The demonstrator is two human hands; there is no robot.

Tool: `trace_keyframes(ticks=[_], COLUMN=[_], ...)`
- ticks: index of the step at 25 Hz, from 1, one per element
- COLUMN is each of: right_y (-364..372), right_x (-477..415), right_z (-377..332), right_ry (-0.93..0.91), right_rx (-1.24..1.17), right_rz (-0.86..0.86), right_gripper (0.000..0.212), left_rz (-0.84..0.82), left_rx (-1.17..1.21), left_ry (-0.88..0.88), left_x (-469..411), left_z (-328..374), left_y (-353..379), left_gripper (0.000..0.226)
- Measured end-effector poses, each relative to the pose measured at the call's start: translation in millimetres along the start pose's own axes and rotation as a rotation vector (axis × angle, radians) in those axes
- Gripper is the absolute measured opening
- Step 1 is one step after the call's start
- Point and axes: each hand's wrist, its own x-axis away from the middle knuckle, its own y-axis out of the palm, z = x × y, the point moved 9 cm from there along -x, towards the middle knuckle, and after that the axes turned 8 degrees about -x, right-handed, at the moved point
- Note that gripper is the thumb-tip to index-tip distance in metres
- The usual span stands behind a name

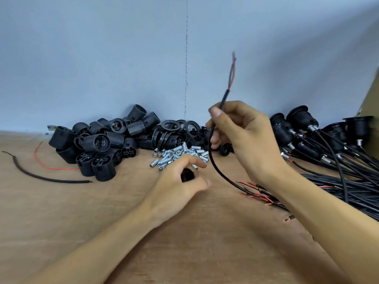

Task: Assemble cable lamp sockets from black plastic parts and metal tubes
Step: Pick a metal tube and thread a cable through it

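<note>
Bench (61, 222): wood; stock piled along the wall.
Done: finished sockets (297, 128) heaped far right, leads trailing.
Left to do: many black shells (98, 140); metal tubes (178, 154) just beside them.
Right hand (246, 140): your grip pinches one cable (222, 99), stripped end up.
Left hand (178, 181): grip curled round a small black part (187, 174), touching the tubes.

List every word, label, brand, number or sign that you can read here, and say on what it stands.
No text can be read. The black socket shells, the metal tubes, the cable in the right hand and the wall show no print; moulded marks, if any, are too small to tell.
</note>
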Motion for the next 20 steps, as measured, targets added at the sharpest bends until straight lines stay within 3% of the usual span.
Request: trace_keyframes(ticks=[2, 6, 10, 13, 17, 20], right_y=[-6.2, -8.6, -7.9, -1.4, 24.2, 20.3], right_x=[-0.3, 4.3, 6.7, 13.3, 32.5, 29.2], right_z=[3.1, 29.3, 49.9, 60.4, 70.9, 65.8], right_ry=[0.047, 0.255, 0.365, 0.424, 0.413, 0.313], right_rx=[-0.122, -0.481, -0.677, -0.39, 0.123, 0.131], right_rz=[0.082, 0.198, 0.239, 0.08, -0.317, -0.253], right_gripper=[0.012, 0.017, 0.016, 0.015, 0.016, 0.025], left_rz=[0.005, 0.054, 0.158, 0.186, 0.114, 0.119], left_rx=[-0.158, -0.203, -0.145, -0.068, -0.07, -0.123], left_ry=[0.077, 0.184, 0.134, 0.056, 0.158, 0.17], left_x=[0.8, -0.8, -3.3, -6.5, -5.2, -4.2], left_z=[3.7, 11.1, 1.9, -5.7, 8.6, 8.8], left_y=[3.1, 2.9, -8.2, -11.8, -3.6, -6.1], left_gripper=[0.038, 0.011, 0.034, 0.04, 0.027, 0.016])
